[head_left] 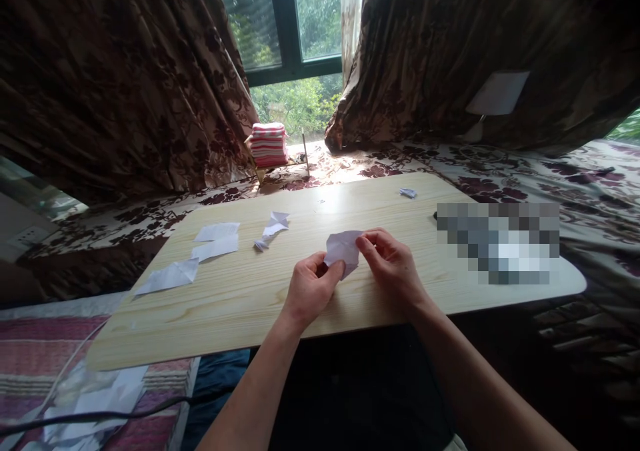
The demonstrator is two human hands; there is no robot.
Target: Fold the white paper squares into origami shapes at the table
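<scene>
A small creased piece of white paper (344,248) is held up over the near middle of the wooden table (260,291). My left hand (313,288) pinches its lower left edge between thumb and fingers. At its upper right corner, my right hand (393,261) grips it the same way. Left of my hands lie two folded paper pieces (276,223), close together. Farther left are flat paper sheets (217,241) and another creased sheet (167,278). A small folded paper (408,192) rests near the table's far right corner.
A blurred-out object (500,244) lies on the table's right side. Beyond the far edge, striped folded towels (269,144) sit on a small rack. More papers (100,398) and a black cable (150,408) are at lower left. A lamp (497,94) stands at the right rear.
</scene>
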